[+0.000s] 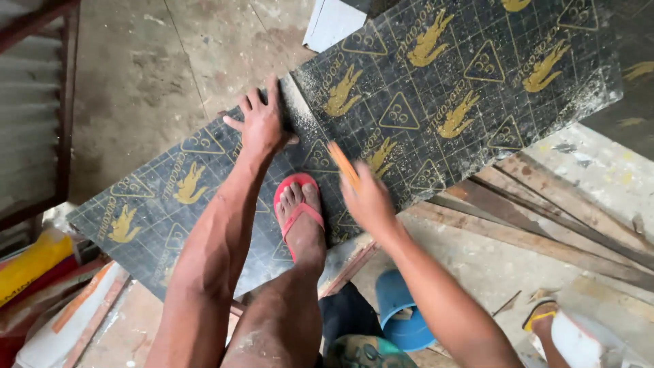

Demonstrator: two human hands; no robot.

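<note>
Head view: a foot in a red flip-flop (298,212) pins the black printed plywood panel (422,88), the right hand (366,199) closed on what seems a saw handle (343,163), the left hand (261,123) spread flat beside a sawdust-lined kerf (304,112) apparently partway across.

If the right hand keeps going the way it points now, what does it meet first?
The right hand holds an orange pencil aimed up and left. It would likely meet the sawdust-strewn black board near the cut line. Its height above the board is unclear.
</note>
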